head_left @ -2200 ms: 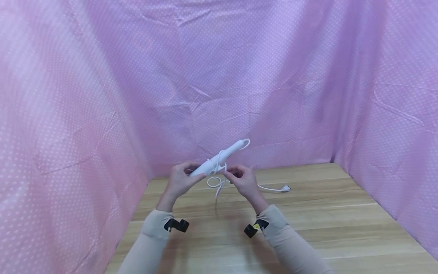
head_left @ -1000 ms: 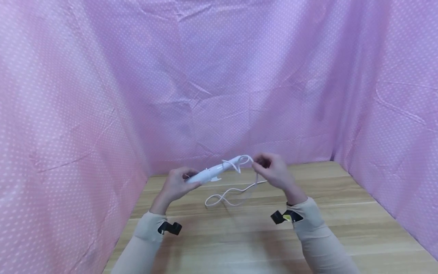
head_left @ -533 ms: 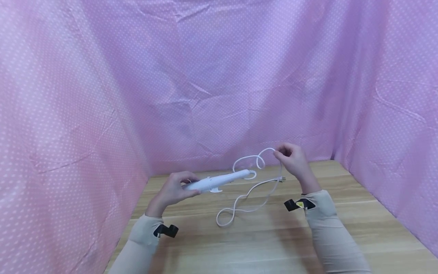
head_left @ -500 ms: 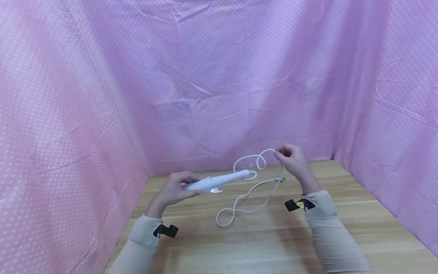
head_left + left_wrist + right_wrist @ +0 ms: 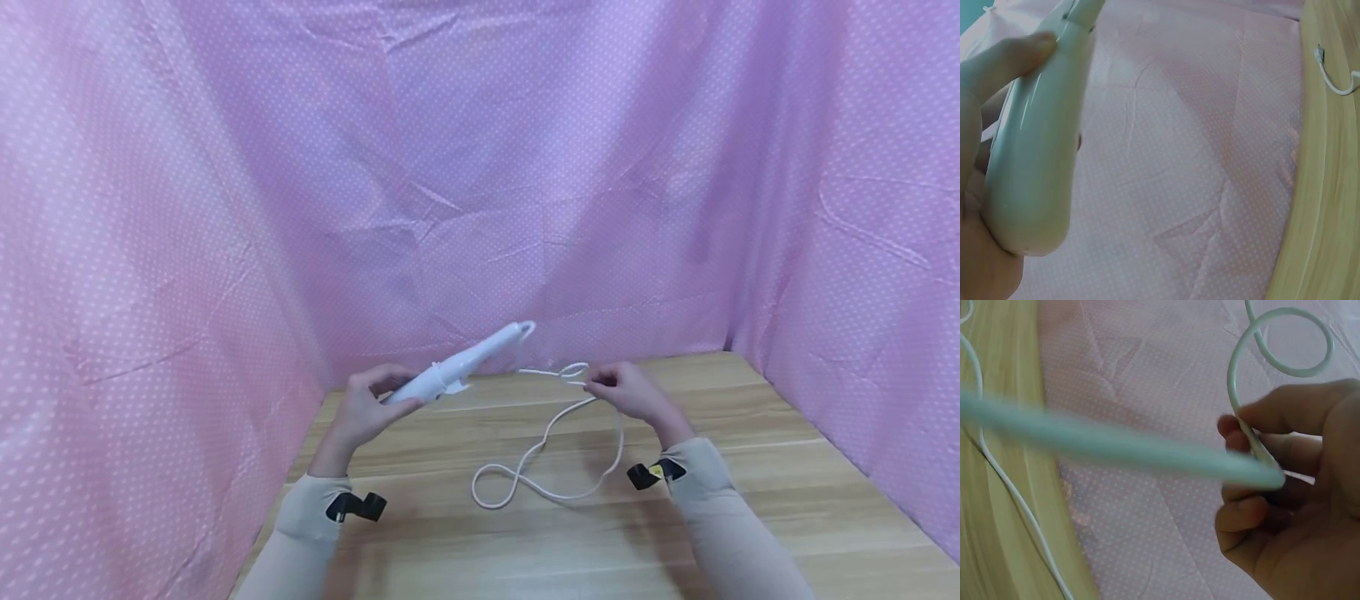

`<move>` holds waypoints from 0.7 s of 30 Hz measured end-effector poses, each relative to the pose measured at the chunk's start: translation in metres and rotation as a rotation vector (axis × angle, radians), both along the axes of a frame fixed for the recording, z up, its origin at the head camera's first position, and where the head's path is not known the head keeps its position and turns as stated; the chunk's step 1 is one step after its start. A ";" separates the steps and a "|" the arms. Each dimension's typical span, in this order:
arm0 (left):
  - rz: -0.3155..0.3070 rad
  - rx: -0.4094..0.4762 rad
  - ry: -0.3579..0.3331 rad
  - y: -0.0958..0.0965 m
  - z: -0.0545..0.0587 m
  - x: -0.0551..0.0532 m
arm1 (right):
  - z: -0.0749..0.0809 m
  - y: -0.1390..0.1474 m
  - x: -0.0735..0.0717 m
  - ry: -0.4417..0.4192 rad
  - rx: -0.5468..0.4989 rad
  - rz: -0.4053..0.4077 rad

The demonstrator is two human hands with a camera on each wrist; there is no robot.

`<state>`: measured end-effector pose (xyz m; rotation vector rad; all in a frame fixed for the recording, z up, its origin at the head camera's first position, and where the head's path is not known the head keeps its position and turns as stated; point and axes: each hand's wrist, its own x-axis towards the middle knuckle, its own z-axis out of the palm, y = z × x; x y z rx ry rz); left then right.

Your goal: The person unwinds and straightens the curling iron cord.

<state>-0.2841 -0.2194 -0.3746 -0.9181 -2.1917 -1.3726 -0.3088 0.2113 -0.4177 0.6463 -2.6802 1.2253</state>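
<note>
My left hand (image 5: 369,404) grips the wide rounded end of a white wand-shaped electric appliance (image 5: 461,362), thumb along its near side. The narrow end points up and to the right, with the cord coming out of it, and a small tab sticks out below the middle. In the left wrist view the smooth thick end of the appliance (image 5: 1035,162) lies in the palm. My right hand (image 5: 626,390) pinches the white power cord (image 5: 536,450) between thumb and fingers; the right wrist view shows a loop of cord (image 5: 1233,375) above the fingertips.
The cord's slack lies in a wide curve with a loop on the wooden table (image 5: 480,550). A plug (image 5: 1319,53) shows on the tabletop in the left wrist view. Pink dotted cloth (image 5: 480,208) encloses the table at the back and sides.
The cord, wound round the appliance at first, has come off it. My right hand moved right with the cord, then lower. The appliance dipped toward level and now tilts up again, slightly further left.
</note>
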 end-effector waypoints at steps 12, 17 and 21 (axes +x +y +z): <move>0.408 0.109 0.129 -0.011 -0.009 -0.011 | 0.010 0.016 0.028 0.050 -0.029 0.266; 0.540 0.125 0.140 -0.015 -0.014 -0.013 | 0.020 0.031 0.036 0.027 -0.015 0.271; 0.611 0.149 0.148 -0.021 -0.018 -0.014 | 0.025 0.046 0.042 0.049 0.033 0.226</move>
